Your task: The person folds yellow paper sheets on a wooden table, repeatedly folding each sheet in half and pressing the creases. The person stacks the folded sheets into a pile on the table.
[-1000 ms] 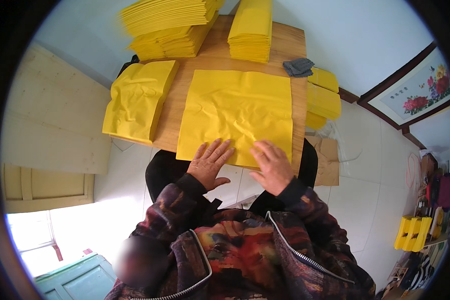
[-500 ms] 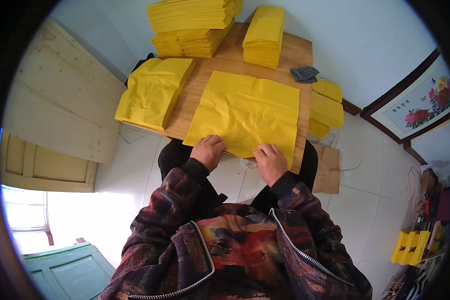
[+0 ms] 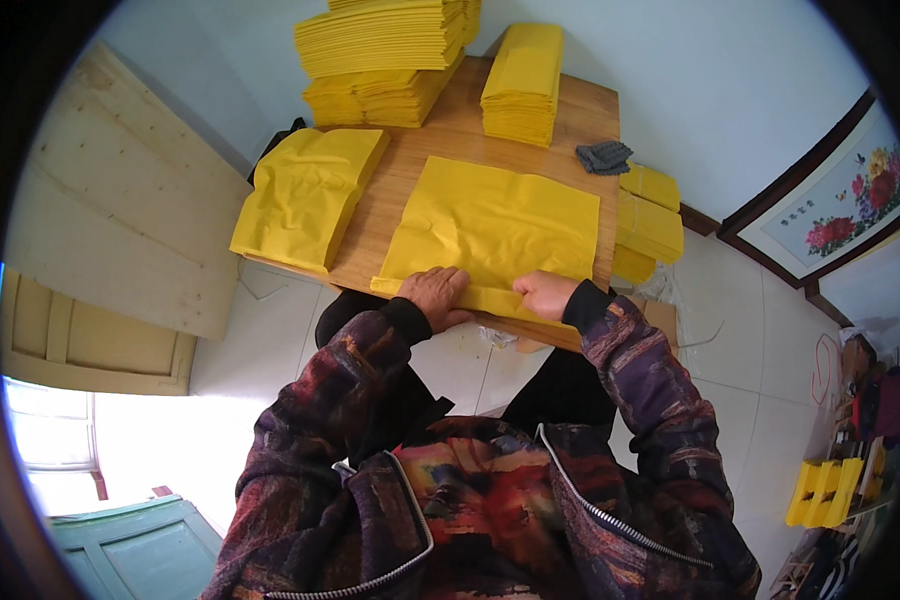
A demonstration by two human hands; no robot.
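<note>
A wrinkled yellow paper sheet (image 3: 500,215) lies on the wooden table in front of me, its near edge turned up into a narrow folded strip. My left hand (image 3: 435,296) rests on the left part of this strip, fingers laid over the fold and thumb apart at the table edge. Farther right along the same strip, my right hand (image 3: 547,295) is closed, its curled fingers pressing on the fold. I see nothing held inside it, though its underside is hidden.
A thick yellow paper stack (image 3: 305,195) lies to the left on the wooden table (image 3: 585,105). Behind stand a tall stack of folded yellow paper (image 3: 370,45) and a narrower pile (image 3: 522,85). A grey cloth (image 3: 604,157) sits near the right edge; yellow bundles (image 3: 650,222) lie beyond it.
The sheet's near edge has been folded over away from me. My left hand has moved slightly right and flattened onto it; my right hand has turned sideways and closed on the fold.
</note>
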